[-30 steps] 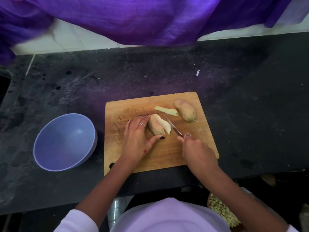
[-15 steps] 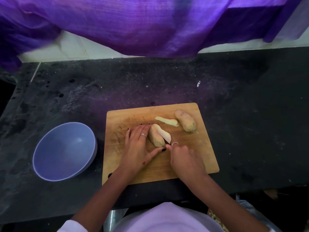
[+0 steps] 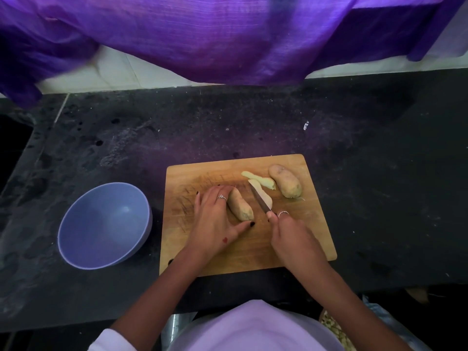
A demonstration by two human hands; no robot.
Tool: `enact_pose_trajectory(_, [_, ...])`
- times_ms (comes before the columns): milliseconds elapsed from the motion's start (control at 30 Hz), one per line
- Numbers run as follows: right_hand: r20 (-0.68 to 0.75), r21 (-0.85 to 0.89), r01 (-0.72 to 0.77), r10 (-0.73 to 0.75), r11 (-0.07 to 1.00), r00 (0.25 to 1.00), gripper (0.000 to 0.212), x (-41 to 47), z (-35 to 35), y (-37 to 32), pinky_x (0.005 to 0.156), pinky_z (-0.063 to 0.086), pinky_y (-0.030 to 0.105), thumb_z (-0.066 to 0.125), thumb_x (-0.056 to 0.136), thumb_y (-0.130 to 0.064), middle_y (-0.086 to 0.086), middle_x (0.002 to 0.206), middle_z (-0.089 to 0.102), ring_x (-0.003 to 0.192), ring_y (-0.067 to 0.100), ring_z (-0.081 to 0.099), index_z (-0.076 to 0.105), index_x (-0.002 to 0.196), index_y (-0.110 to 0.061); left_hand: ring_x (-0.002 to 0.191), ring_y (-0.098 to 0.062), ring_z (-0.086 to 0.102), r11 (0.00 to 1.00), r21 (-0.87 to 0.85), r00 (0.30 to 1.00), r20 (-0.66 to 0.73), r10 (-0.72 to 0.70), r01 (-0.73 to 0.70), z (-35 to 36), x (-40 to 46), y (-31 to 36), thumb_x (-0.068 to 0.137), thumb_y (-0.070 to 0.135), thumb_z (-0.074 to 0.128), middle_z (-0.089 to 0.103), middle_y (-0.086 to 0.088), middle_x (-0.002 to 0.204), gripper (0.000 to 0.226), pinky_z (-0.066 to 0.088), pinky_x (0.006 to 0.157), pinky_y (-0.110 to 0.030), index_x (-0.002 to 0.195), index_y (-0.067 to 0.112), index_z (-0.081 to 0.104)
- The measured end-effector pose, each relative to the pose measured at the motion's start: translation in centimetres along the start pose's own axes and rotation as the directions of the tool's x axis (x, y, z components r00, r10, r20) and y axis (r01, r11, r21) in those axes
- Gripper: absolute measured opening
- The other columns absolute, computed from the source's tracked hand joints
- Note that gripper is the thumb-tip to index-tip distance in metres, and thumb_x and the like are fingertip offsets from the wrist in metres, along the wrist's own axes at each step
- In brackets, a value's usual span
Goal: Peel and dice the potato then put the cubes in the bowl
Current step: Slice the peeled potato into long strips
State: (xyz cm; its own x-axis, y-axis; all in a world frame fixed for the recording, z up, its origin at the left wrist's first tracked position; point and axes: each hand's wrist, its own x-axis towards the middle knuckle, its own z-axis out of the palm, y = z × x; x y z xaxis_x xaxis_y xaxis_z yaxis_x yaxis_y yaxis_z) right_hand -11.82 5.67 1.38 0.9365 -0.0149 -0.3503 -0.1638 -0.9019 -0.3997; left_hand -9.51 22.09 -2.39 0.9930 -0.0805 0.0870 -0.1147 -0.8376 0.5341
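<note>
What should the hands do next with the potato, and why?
Probably lift the knife and bring it down on the potato piece that the left hand steadies. The right hand grips the knife beside a slice already cut off, there are no cubes yet, and the bowl has nothing in it.

Scored matt wooden cutting board (image 3: pixel 291 252) on speckled dark stone counter (image 3: pixel 379 186), beside smooth matt plastic-looking bowl (image 3: pixel 76 224), under sheeny purple cloth (image 3: pixel 228 34).
</note>
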Motion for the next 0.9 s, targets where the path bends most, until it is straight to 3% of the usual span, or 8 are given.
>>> enact_pose_trajectory(167, [0.035, 0.094, 0.039, -0.043, 0.995, 0.998, 0.037, -2.0, -0.1, -0.1, 0.061, 0.038, 0.033, 0.020, 0.101, -0.045, -0.003, 0.075, 0.051, 0.069, 0.020, 0.051, 0.043, 0.086, -0.020, 0.136, -0.010, 0.025, 1.000, 0.010, 0.998, 0.053, -0.025, 0.024, -0.1, 0.3, 0.0, 0.073, 0.052, 0.072, 0.038, 0.005, 0.142, 0.084, 0.003, 0.119, -0.040, 0.141, 0.018, 0.036])
enact_pose_trajectory(433, [0.030, 0.065, 0.039, -0.041, 0.997, 0.999, 0.040, -2.8, 0.7, -0.2, 0.061, 0.037, 0.032, 0.018, 0.101, -0.045, -0.007, 0.073, 0.045, 0.070, 0.019, 0.048, 0.046, 0.090, -0.019, 0.136, -0.011, 0.027, 1.000, 0.012, 0.999, 0.042, -0.015, 0.015, 0.0, 0.1, 0.1, 0.074, 0.048, 0.073, 0.040, 0.004, 0.141, 0.081, 0.006, 0.119, -0.040, 0.140, 0.016, 0.038])
enact_pose_trajectory(733, [0.054, 0.083, -0.036, 0.031, 0.996, 0.998, 0.044, -1.3, 0.2, 0.9, 0.060, 0.038, 0.031, 0.020, 0.102, -0.043, -0.002, 0.078, 0.052, 0.069, 0.017, 0.051, 0.054, 0.101, -0.014, 0.138, -0.011, 0.021, 0.992, 0.128, 0.988, 0.156, -0.001, -0.019, -0.6, 1.5, 1.2, 0.079, 0.055, 0.064, 0.033, 0.008, 0.145, 0.080, 0.004, 0.119, -0.044, 0.145, 0.021, 0.034])
enact_pose_trajectory(900, [0.105, 0.145, -0.052, 0.037, 0.988, 0.994, 0.038, -0.6, 0.5, 1.4, 0.064, 0.044, 0.033, 0.023, 0.102, -0.042, 0.000, 0.079, 0.054, 0.073, 0.019, 0.055, 0.049, 0.089, -0.018, 0.140, -0.012, 0.018, 0.984, 0.173, 0.977, 0.215, 0.002, -0.040, -1.0, 1.8, 1.6, 0.082, 0.056, 0.060, 0.030, 0.008, 0.148, 0.080, 0.001, 0.118, -0.045, 0.148, 0.022, 0.030])
